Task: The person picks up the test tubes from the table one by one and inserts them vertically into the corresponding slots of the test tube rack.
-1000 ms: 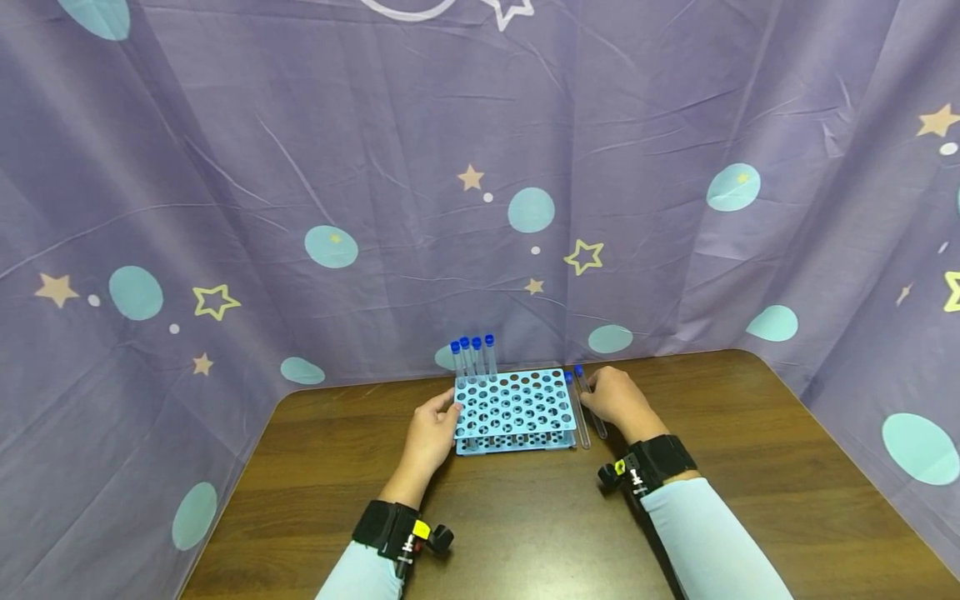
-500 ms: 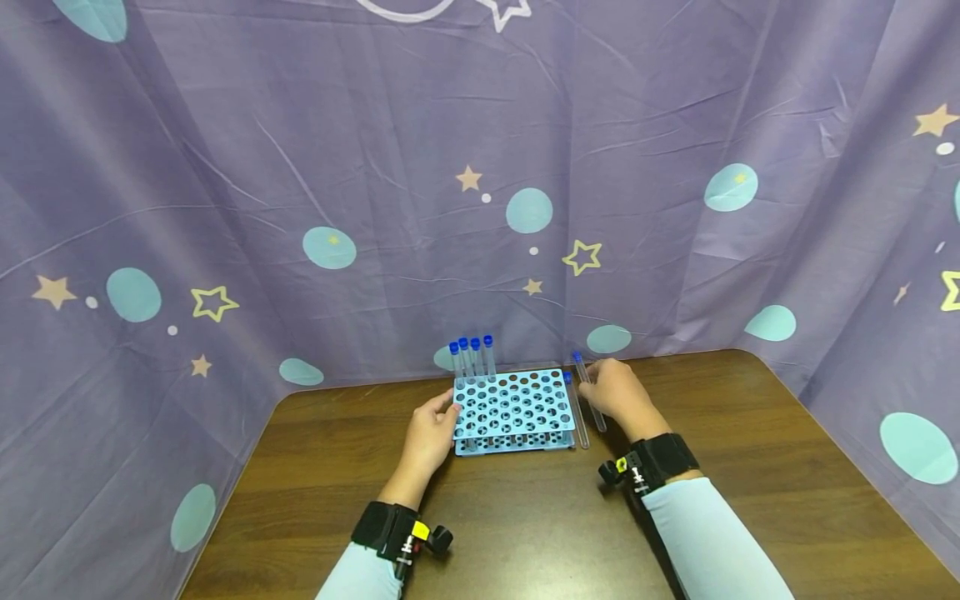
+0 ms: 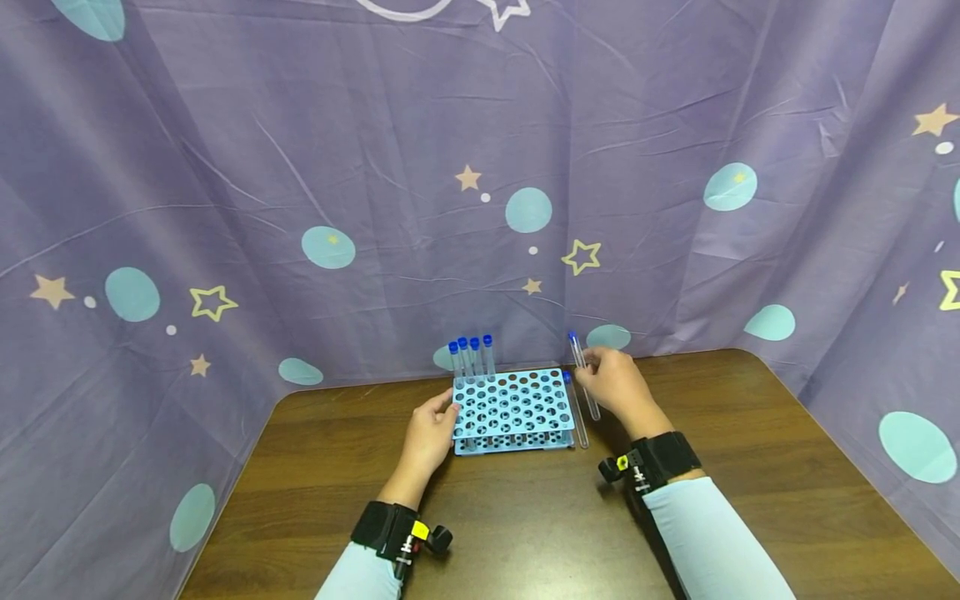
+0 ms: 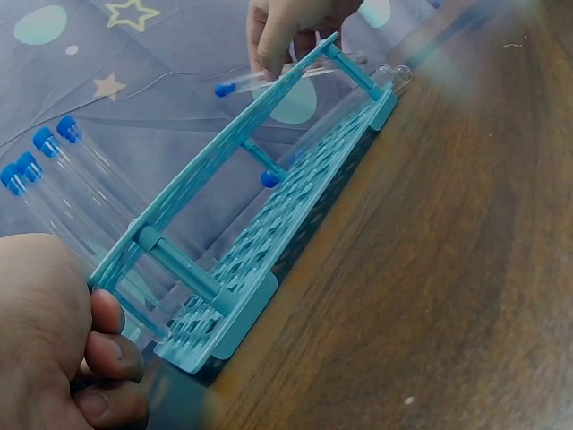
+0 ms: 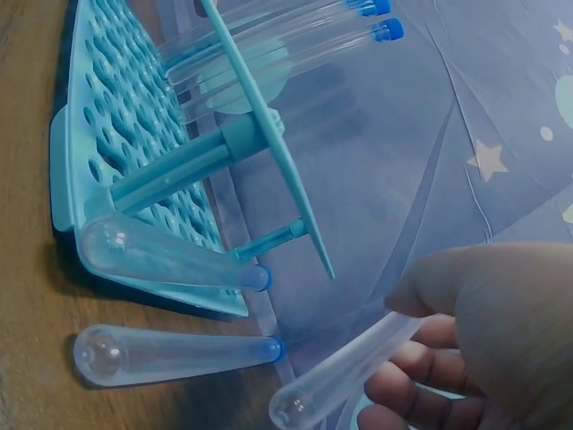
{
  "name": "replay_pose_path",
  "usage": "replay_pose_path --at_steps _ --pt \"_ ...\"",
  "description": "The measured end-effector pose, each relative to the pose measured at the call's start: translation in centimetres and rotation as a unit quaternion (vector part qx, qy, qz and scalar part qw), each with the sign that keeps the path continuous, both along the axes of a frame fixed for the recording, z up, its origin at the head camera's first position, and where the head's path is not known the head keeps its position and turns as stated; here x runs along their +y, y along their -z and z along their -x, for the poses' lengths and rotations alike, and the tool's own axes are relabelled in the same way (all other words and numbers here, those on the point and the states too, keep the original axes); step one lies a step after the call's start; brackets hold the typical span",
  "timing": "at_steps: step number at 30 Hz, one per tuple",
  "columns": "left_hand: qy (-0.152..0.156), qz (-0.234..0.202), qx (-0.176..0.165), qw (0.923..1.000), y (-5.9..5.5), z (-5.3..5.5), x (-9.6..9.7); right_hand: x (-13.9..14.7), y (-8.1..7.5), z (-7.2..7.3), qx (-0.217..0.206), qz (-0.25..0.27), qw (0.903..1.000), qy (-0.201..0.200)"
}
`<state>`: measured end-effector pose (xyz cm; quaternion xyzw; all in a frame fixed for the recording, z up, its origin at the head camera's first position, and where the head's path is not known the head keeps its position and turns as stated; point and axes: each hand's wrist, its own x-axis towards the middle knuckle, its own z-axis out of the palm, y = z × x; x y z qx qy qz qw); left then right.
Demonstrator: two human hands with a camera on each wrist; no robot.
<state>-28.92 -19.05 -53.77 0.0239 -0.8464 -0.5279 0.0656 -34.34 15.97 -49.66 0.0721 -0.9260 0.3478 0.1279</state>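
The light-blue test tube rack stands on the table. My left hand grips its left end, fingers curled at the edge in the left wrist view. Several clear test tubes with blue caps stand upright in the rack's back left holes. To the right of the rack, my right hand pinches a test tube between thumb and fingers, raised and tilted, blue cap up and away. Two more tubes lie by the rack's right end: one tube at the base, another tube beside it on the wood.
A brown wooden table spreads beneath both arms. Close behind its back edge hangs a purple curtain printed with stars and spots. Black wrist straps with cameras sit on both forearms.
My right hand has lifted the test tube off the table, raising it and shifting it slightly toward the rack. My left hand and the rack have stayed in place.
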Motion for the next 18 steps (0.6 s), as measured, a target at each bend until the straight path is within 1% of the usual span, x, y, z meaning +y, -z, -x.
replay_pose_path --at_steps 6,11,18 --pt "0.005 0.005 0.011 0.9999 0.01 0.02 0.05 -0.19 -0.31 -0.34 0.029 0.017 0.9994 -0.011" --pt "0.004 0.001 0.011 0.9999 -0.14 -0.1 0.09 -0.26 -0.41 -0.38 0.068 0.027 0.9971 -0.021" --pt "0.0 0.007 0.006 1.0 -0.08 -0.05 0.1 -0.32 -0.54 -0.39 0.11 0.045 0.9925 -0.029"
